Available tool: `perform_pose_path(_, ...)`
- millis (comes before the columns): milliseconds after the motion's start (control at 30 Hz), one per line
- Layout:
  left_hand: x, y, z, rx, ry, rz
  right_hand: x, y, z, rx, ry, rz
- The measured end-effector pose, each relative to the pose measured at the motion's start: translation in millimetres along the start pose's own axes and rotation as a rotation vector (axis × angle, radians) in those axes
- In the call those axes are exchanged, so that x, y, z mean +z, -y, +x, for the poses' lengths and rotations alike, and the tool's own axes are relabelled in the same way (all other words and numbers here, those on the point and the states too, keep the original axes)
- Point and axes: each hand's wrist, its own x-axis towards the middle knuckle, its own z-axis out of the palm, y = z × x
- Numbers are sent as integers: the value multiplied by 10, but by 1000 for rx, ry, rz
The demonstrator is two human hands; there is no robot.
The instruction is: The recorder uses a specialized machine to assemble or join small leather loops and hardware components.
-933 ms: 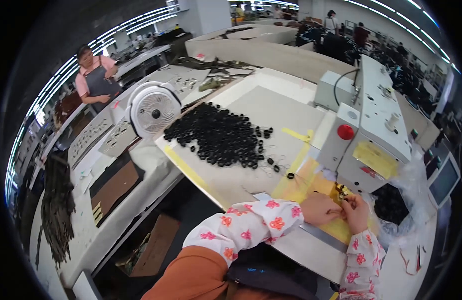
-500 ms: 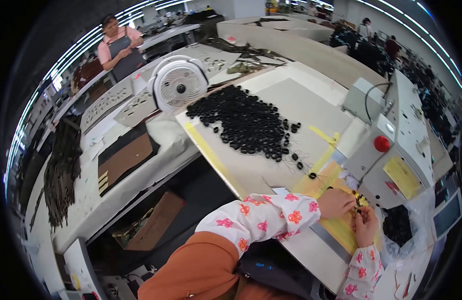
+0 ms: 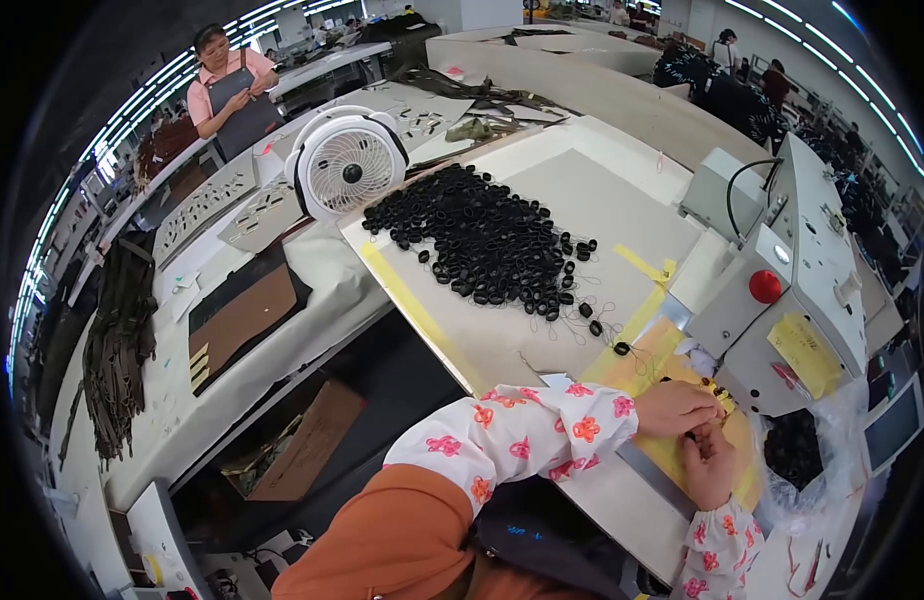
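My left hand (image 3: pixel 677 408) reaches in front of the sewing machine (image 3: pixel 772 320), its fingers bent and drawn together by the needle area. What the left fingers hold, if anything, is hidden. Just below, my right hand (image 3: pixel 710 468) is closed in a pinch, and a small black piece shows at its fingertips, too small to tell exactly. The two hands nearly touch, over the yellow-covered machine bed (image 3: pixel 667 455). A large heap of small black loops (image 3: pixel 472 235) with loose threads lies on the tabletop, and one stray loop (image 3: pixel 622 348) rests close to my left hand.
A white fan (image 3: pixel 350 172) stands beyond the board's left edge. Right of the machine, a clear plastic bag (image 3: pixel 794 450) holds black pieces. Dark straps (image 3: pixel 117 350) hang over the left table. Below it sits a cardboard box (image 3: pixel 307 450). A person (image 3: pixel 232 90) stands far left.
My right hand has moved slightly left and down, closer under my left hand. The left fingers have shifted a little toward the needle area. The whole view has shifted slightly.
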Motion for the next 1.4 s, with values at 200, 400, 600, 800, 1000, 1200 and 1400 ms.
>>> perform_pose_path(200,-105,-86,-29,-115,204,52,-174,221,-84,44,288,91)
perform_pose_path(400,89,4,55,-30,21,378,-473,-191,166,292,158,340)
perform_pose_path(600,77,-44,-17,-167,35,252,-386,-205,228,332,240,488)
perform_pose_path(800,16,-75,86,-232,110,133,-464,-238,328,362,256,504)
perform_pose_path(1000,55,-122,121,-283,76,116,-455,-214,318,353,285,489)
perform_pose_path(1200,26,-54,140,-231,61,291,-369,-172,253,393,150,397)
perform_pose_path(1400,41,-47,234,-308,94,414,-234,-353,249,-143,-262,-145)
